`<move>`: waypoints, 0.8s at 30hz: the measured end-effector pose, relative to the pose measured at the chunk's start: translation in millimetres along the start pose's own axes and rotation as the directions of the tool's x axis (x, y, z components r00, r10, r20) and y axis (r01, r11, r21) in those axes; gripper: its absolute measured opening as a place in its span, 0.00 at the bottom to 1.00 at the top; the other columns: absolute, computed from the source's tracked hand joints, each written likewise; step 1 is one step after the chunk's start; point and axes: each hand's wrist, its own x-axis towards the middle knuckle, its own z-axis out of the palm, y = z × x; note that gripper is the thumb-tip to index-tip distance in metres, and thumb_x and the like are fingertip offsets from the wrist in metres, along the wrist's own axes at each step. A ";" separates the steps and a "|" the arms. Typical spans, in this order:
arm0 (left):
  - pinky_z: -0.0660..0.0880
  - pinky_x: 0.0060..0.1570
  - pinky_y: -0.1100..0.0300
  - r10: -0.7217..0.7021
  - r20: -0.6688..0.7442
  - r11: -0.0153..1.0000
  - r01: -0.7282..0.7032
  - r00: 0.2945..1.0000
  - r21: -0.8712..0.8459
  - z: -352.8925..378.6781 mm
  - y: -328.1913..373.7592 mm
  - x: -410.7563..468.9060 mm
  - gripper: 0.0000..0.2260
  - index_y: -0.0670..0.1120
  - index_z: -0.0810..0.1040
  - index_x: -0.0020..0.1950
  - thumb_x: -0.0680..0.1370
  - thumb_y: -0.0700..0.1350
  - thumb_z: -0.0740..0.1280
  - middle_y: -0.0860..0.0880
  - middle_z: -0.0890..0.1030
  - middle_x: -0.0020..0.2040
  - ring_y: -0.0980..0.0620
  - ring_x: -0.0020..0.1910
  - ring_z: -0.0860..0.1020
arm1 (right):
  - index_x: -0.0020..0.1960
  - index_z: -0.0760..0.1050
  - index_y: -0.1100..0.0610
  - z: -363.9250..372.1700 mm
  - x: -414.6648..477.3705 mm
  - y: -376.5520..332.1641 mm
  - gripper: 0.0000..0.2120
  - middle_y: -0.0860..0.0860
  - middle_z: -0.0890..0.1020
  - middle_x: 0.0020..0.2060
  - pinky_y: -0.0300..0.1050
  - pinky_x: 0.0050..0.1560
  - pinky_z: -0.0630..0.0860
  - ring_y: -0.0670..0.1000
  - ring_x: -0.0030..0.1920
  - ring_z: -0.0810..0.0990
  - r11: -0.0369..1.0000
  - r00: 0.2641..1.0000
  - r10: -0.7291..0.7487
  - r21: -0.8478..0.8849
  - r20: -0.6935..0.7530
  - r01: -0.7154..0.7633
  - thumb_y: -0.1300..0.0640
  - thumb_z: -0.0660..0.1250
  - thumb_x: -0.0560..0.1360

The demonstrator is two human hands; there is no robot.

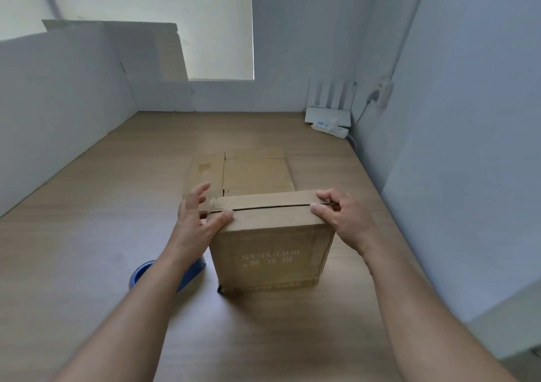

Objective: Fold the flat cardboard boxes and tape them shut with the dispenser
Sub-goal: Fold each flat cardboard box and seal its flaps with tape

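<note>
A router (328, 113) with upright aerials and a power strip (332, 129) sit in the far right corner of the bench (102, 264), well apart from the work. White boards (58, 103) stand along the left edge, and a brown sheet leans behind them at the far left corner. A piece of flat cardboard (254, 173) lies just behind the box (269, 253) and touches or nearly touches its back. The blue tape dispenser (140, 273) rests near the front left of the box, mostly hidden under the left forearm.

The box stands upright in the middle of the bench, its top flaps meeting in a dark seam that runs left to right. The left hand (196, 214) is at the left end of the top: the thumb lies flat on the near flap, and the other fingers are spread and loose past the end. The right hand (339, 217) grips the right end, thumb and forefinger on either side of the seam, the remaining fingers curled over the end.
</note>
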 end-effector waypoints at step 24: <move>0.72 0.51 0.57 0.003 -0.048 0.996 0.001 0.999 0.088 -4.4 -17.4 23.5 0.10 0.56 0.77 0.59 0.79 0.53 0.65 0.52 0.76 0.57 0.52 0.56 0.74 | 0.74 0.62 0.44 36.4 -5.6 19.9 0.26 0.48 0.65 0.73 0.56 0.69 0.68 0.51 0.70 0.67 0.939 0.973 0.098 0.304 0.208 -0.160 0.49 0.64 0.78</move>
